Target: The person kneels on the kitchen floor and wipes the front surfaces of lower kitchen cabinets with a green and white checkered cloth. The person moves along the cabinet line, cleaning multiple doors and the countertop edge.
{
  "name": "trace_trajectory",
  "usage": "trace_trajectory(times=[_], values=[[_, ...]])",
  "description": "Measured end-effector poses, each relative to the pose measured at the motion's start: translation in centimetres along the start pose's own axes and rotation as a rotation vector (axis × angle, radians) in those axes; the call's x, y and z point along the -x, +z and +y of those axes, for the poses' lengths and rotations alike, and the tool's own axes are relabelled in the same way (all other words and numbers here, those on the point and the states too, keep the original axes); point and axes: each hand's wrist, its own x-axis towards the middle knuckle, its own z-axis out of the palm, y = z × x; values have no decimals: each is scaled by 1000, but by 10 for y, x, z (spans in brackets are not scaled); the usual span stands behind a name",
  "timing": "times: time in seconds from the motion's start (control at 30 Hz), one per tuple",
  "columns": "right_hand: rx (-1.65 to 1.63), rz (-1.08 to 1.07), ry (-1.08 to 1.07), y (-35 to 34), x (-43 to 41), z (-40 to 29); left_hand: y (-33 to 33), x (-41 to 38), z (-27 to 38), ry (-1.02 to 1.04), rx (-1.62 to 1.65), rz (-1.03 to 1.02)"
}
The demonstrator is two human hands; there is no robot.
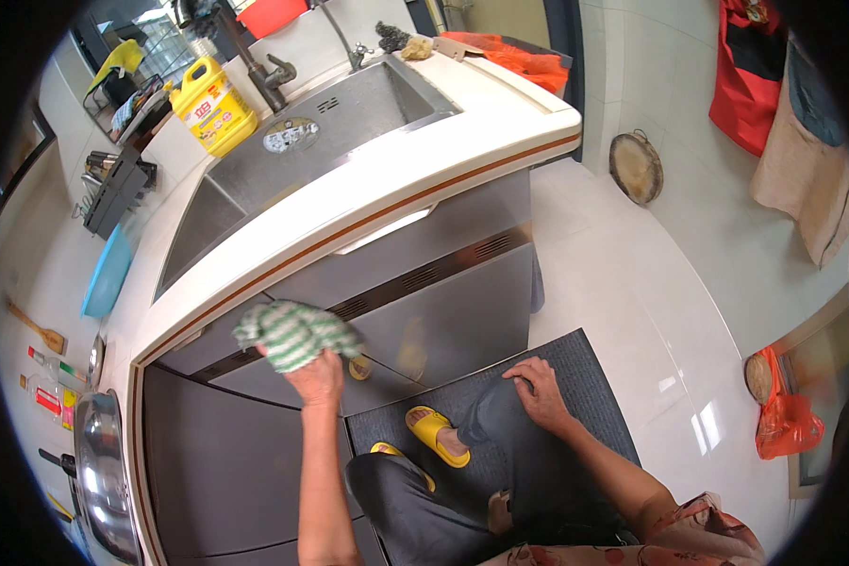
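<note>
A green-and-white striped cloth [298,338] is bunched in my left hand [318,378], slightly blurred. Both are up against the grey cabinet front [460,304] below the counter; whether the cloth touches the panel is partly hidden. A dark vent strip [424,277] with slots runs across the cabinet just right of the cloth. My right hand [541,396] holds nothing and rests on my bent right knee, fingers loosely apart. I sit low before the cabinet, with yellow slippers [435,435] on a dark ribbed mat [573,375].
Above, the white counter edge [368,219] juts out around a steel sink [389,106]. A yellow detergent jug [216,110] stands beside the faucet [272,81]. To the left are a blue basin [107,272] and a shiny metal lid [102,467]. A red plastic bag [785,424] hangs at right.
</note>
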Motion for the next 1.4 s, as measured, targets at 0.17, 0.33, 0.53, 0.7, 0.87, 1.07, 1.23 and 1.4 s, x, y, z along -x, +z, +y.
trace_trajectory(times=[0.17, 0.33, 0.53, 0.7, 0.87, 1.07, 1.23, 1.4], values=[[26, 22, -18, -5, 8, 3, -6, -29, 122, 242, 151, 4], [53, 31, -14, -5, 12, -3, -14, -58, 196, 457, 320, 80], [27, 0, 34, -6, 17, -6, -33, -97, 242, 659, 162, 76], [-25, 12, 48, -9, 23, -7, -15, -58, 222, 621, 206, -111], [-31, 18, 29, -9, 27, -6, -1, -19, 195, 591, 184, -239], [-32, 2, 22, -9, 23, -8, -20, -34, 204, 593, 217, -183], [-26, 15, 40, -7, 21, -3, -50, -86, 241, 556, 322, 14], [-61, 43, 68, -15, 20, 1, -29, -55, 243, 561, 91, -55]])
